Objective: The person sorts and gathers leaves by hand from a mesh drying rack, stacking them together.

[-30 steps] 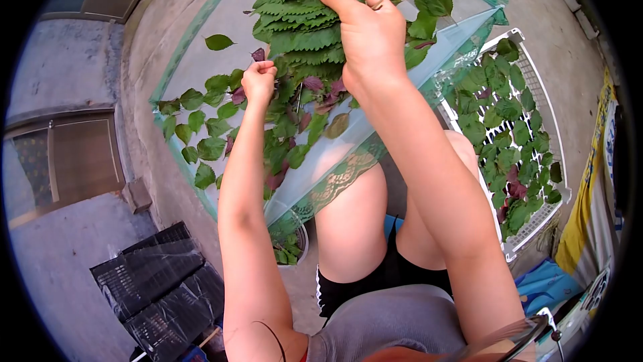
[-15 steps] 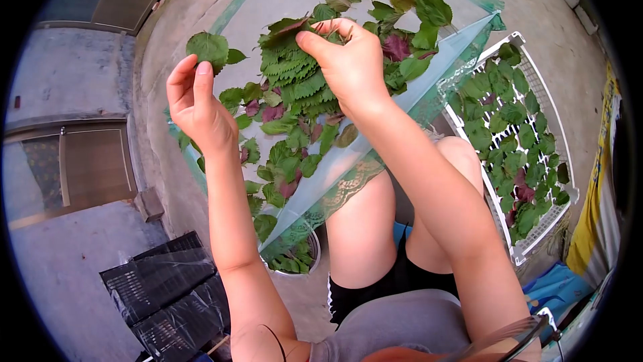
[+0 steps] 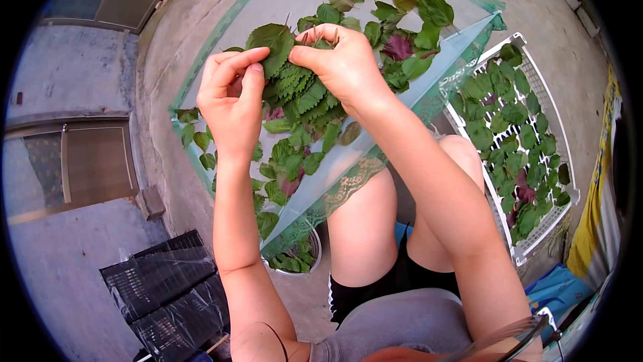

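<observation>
My right hand [image 3: 341, 60] grips a thick stack of green, saw-edged perilla leaves [image 3: 301, 94] by their stems, which poke up between thumb and fingers. Against the top of that stack, my left hand [image 3: 234, 91] pinches a single broad perilla leaf [image 3: 271, 46] between thumb and fingertips. Both hands are close together over a pale mesh cover [image 3: 248, 0] with green lace edging. Loose leaves [image 3: 288, 168], mostly green with a few purple ones, lie scattered on the mesh below and beyond the hands.
A white plastic crate [image 3: 495, 201] with leaves spread in it stands at the right. Under the near mesh edge is a round container [image 3: 317, 255] holding more leaves. Black plastic-wrapped crates [image 3: 167, 288] lie at lower left, by a wall with doors [image 3: 100, 161].
My left hand has moved right with its leaf, from the left of the mesh to the stack. The right hand has stayed nearly in place, still holding the stack.
</observation>
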The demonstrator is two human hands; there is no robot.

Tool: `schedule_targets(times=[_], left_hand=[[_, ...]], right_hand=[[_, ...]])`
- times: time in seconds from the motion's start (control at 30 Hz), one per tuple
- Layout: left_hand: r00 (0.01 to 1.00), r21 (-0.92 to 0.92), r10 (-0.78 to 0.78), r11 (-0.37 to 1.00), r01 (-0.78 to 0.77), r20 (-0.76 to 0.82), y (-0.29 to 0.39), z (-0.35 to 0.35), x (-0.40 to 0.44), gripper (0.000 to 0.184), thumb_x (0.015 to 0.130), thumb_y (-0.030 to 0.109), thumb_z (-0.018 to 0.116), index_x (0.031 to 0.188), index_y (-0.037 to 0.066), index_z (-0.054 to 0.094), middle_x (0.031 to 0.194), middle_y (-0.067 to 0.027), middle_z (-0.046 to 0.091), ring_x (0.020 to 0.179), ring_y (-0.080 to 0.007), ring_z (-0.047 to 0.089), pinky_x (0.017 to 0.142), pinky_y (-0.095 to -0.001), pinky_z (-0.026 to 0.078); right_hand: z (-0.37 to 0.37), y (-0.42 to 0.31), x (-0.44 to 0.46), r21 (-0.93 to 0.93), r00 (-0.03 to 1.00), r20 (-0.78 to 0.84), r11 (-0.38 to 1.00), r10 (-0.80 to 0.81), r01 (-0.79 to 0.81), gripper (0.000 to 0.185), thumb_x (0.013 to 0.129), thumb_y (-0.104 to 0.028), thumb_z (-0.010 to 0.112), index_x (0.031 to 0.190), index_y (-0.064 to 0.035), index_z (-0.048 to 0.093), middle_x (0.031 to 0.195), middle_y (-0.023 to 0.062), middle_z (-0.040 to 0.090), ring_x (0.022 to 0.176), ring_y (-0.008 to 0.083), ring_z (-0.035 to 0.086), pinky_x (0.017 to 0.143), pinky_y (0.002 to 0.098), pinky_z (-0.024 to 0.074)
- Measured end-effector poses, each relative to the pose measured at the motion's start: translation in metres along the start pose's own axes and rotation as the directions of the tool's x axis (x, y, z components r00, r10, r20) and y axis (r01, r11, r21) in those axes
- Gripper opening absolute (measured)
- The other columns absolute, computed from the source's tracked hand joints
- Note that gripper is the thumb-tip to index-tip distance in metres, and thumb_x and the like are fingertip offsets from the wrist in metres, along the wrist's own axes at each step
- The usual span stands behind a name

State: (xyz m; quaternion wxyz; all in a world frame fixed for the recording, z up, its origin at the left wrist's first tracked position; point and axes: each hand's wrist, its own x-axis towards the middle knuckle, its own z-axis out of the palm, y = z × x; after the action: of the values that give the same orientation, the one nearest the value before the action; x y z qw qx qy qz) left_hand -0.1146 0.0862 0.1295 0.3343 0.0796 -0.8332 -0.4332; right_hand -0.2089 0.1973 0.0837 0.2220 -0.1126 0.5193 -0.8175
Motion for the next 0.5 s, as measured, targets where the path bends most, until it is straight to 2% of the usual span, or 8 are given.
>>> schedule_targets(times=[0.03,0.1,0.23,0.3,0.33,0.4,0.43,0.5], left_hand=[[1.0,0.0,-0.001,1.0,0.001,0.0,-0.001,0.001,0.0,0.013,0.083,-0.001,0.062,0.092,0.002,0.07,0.093,-0.0013,0.053,0.076,-0.0056,0.053,0.062,-0.018,0.045],[0.999,0.139,0.025,0.99,-0.02,-0.036,-0.003,0.002,0.001,0.009,0.08,0.002,0.067,0.089,0.002,0.069,0.093,-0.0012,0.054,0.074,-0.0057,0.053,0.06,-0.0175,0.043],[0.993,0.229,0.04,0.973,-0.014,-0.109,-0.009,0.003,0.002,0.011,0.078,0.004,0.072,0.087,0.001,0.067,0.093,-0.0016,0.055,0.074,-0.0063,0.054,0.061,-0.0179,0.044],[0.985,-0.017,-0.082,0.997,0.08,-0.155,-0.01,0.006,0.003,0.012,0.077,0.002,0.072,0.087,0.0,0.065,0.095,-0.002,0.055,0.076,-0.0064,0.055,0.061,-0.0176,0.044],[0.985,-0.018,-0.082,0.997,0.08,-0.154,-0.011,0.007,0.003,0.012,0.077,0.002,0.072,0.087,0.0,0.065,0.095,-0.002,0.055,0.076,-0.0064,0.055,0.061,-0.0176,0.044],[0.983,-0.159,-0.115,0.983,0.092,-0.14,-0.012,0.009,0.003,0.015,0.077,-0.001,0.072,0.09,0.0,0.065,0.097,-0.0025,0.053,0.078,-0.0068,0.056,0.062,-0.0178,0.045],[0.983,-0.16,-0.116,0.983,0.093,-0.14,-0.011,0.011,0.003,0.015,0.077,-0.001,0.072,0.09,0.0,0.065,0.097,-0.0025,0.053,0.078,-0.0068,0.056,0.062,-0.0178,0.045],[0.987,-0.084,-0.009,0.996,-0.005,-0.163,-0.007,0.016,0.002,0.016,0.077,-0.004,0.071,0.091,0.0,0.065,0.099,-0.0027,0.052,0.081,-0.0071,0.055,0.064,-0.0177,0.045]], right_hand=[[-0.001,-0.002,0.0,-0.001,1.0,0.0,1.0,0.001,-0.001,0.018,0.07,-0.011,0.072,0.081,-0.0013,0.062,0.065,0.0012,0.058,0.056,0.0068,0.048,0.051,0.0244,0.0407],[-0.003,-0.006,-0.002,0.007,0.999,0.028,1.0,-0.015,0.015,0.018,0.07,-0.011,0.073,0.08,-0.0015,0.062,0.067,0.0011,0.058,0.057,0.0061,0.048,0.052,0.024,0.0407],[-0.004,-0.008,-0.001,0.022,0.996,0.083,1.0,-0.016,0.014,0.015,0.07,-0.009,0.073,0.079,-0.0018,0.062,0.07,0.0003,0.059,0.061,0.0058,0.049,0.055,0.0234,0.0419],[-0.004,-0.01,-0.002,0.101,0.992,0.121,0.995,-0.022,0.01,0.017,0.069,-0.009,0.075,0.079,-0.0019,0.062,0.073,0.0006,0.06,0.066,0.006,0.05,0.059,0.0229,0.0431],[-0.005,-0.012,-0.002,0.1,0.993,0.12,0.995,-0.022,0.01,0.017,0.069,-0.009,0.075,0.079,-0.0019,0.062,0.073,0.0006,0.06,0.066,0.006,0.05,0.059,0.0229,0.0431],[-0.008,-0.015,-0.003,0.086,0.977,0.199,0.992,0.072,-0.09,0.021,0.075,-0.011,0.076,0.088,-0.0016,0.064,0.084,0.0025,0.064,0.079,0.007,0.058,0.073,0.0225,0.047],[-0.009,-0.015,-0.002,0.085,0.978,0.198,0.992,0.072,-0.091,0.021,0.075,-0.011,0.076,0.088,-0.0016,0.064,0.084,0.0025,0.064,0.079,0.007,0.058,0.073,0.0225,0.047],[-0.009,-0.012,-0.001,0.051,0.983,0.181,0.999,-0.012,0.003,0.021,0.075,-0.013,0.076,0.088,-0.0016,0.064,0.083,0.0026,0.065,0.077,0.007,0.059,0.071,0.022,0.0478]])
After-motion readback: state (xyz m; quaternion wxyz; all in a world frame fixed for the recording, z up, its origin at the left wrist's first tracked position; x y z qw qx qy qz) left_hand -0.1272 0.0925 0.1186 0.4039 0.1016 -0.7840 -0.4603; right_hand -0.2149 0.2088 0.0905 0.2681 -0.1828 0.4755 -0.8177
